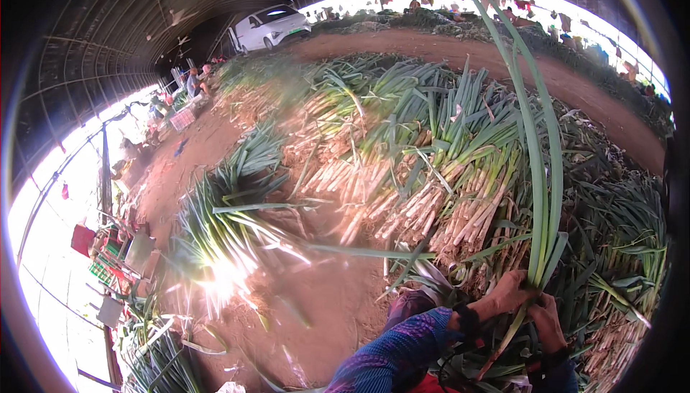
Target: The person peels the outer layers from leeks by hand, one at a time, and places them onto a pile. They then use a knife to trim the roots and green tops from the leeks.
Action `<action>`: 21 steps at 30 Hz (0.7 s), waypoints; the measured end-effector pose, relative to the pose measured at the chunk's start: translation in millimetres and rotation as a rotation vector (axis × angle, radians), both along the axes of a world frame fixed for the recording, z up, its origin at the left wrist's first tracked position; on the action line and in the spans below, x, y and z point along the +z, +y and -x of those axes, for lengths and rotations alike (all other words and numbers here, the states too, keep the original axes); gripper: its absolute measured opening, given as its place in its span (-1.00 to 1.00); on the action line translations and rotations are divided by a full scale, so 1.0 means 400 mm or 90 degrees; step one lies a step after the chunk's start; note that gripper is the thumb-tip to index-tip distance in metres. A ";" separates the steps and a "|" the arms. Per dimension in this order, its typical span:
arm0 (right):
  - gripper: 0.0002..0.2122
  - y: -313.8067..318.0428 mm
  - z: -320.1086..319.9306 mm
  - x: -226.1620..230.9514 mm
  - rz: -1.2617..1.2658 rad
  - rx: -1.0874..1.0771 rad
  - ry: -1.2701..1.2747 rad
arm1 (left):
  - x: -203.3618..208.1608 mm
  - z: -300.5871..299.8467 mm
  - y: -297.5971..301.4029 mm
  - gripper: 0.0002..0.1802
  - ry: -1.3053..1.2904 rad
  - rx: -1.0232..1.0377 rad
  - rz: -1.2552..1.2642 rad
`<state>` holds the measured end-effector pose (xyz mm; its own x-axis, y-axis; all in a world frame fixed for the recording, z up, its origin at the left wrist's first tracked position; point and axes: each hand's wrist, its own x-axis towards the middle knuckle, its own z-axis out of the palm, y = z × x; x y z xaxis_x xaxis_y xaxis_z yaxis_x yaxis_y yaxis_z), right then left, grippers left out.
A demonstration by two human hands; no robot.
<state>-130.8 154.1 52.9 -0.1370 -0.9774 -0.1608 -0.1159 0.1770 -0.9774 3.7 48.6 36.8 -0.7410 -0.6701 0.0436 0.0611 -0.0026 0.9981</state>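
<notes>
At the lower right, both my hands are closed on a tall green onion [535,170], whose long leaves rise far up past the piles. My left hand [509,292], below a blue patterned sleeve, grips it from the left where the leaves meet. Just below and to the right, my right hand [548,321] pinches the same plant with bent fingers. A yellowish leaf [503,343] hangs down from between the hands. The onion's lower end is hidden by my hands and the dark clutter behind them.
Piled green onions [460,177] with pale stalks stretch across the middle and back. A separate bundle [223,228] lies left on the brown dirt floor [330,299]. More onions [618,321] lie at right. Crates [108,260] stand at far left; a white van [273,26] is parked behind.
</notes>
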 end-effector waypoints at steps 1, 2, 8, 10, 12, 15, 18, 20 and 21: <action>-0.74 0.003 0.012 -0.017 0.000 0.033 0.014 | -0.014 0.006 0.000 -0.77 0.001 -0.005 0.004; -0.74 0.004 0.010 -0.018 0.004 0.032 0.013 | -0.023 0.004 -0.004 -0.76 0.011 -0.002 0.041; -0.79 0.070 0.005 -0.047 0.020 -0.073 -0.168 | -0.012 0.002 -0.020 -0.74 0.030 -0.136 0.009; -0.75 0.104 0.006 -0.078 0.176 -0.042 0.063 | -0.031 0.006 -0.032 -0.74 0.078 -0.154 -0.002; -0.74 0.073 -0.041 -0.037 0.112 -0.061 -0.078 | -0.056 0.018 -0.037 -0.74 0.084 -0.162 -0.014; -0.72 0.065 -0.055 -0.035 0.030 -0.090 -0.274 | -0.055 0.016 -0.038 -0.73 0.165 -0.185 -0.088; -0.73 0.066 -0.052 -0.052 -0.004 -0.099 -0.381 | -0.029 -0.001 -0.042 -0.74 0.099 -0.223 -0.063; -0.75 0.072 -0.052 -0.057 -0.024 -0.096 -0.430 | 0.003 -0.020 -0.043 -0.73 0.109 -0.264 -0.044; -0.76 0.079 -0.054 -0.058 -0.033 -0.093 -0.454 | 0.019 -0.028 -0.042 -0.73 0.120 -0.305 -0.025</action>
<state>-109.3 185.5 29.9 -0.1095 -0.9459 -0.3055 0.5739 0.1908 -0.7964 15.0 32.0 44.4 -0.9469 -0.2605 0.1886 0.2234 -0.1113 0.9683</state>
